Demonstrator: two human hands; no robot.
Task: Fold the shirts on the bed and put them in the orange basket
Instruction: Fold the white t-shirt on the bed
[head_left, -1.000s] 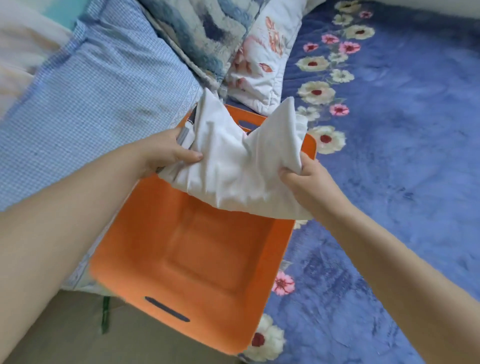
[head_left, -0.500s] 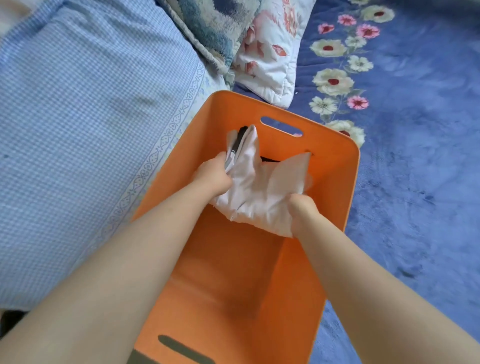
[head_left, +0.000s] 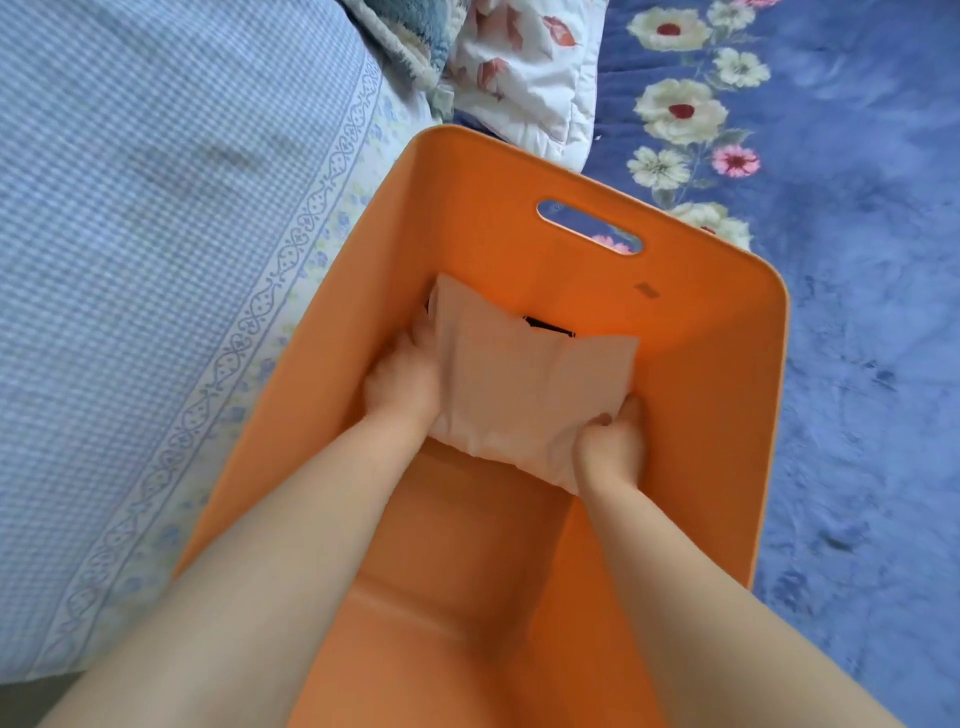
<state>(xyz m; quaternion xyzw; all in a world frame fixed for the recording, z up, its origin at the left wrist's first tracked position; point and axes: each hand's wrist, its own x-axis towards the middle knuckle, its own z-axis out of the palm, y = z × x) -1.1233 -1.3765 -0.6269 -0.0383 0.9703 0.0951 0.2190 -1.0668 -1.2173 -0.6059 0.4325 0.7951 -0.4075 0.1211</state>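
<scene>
Both hands (head_left: 511, 415) grip shirt (head_left: 524, 389) (inside basket (head_left: 727, 415)).

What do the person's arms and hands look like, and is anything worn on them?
Both forearms are bare, with no sleeve in view. The left hand and right hand wear no glove, and no ring, watch or bracelet is visible.

Your left hand (head_left: 402, 387) and right hand (head_left: 608, 447) are both bare, with no glove, ring or watch anywhere back from the fingers (head_left: 602, 420). Behind them your forearms run uncovered to the picture's lower edge, no sleeve showing.
</scene>
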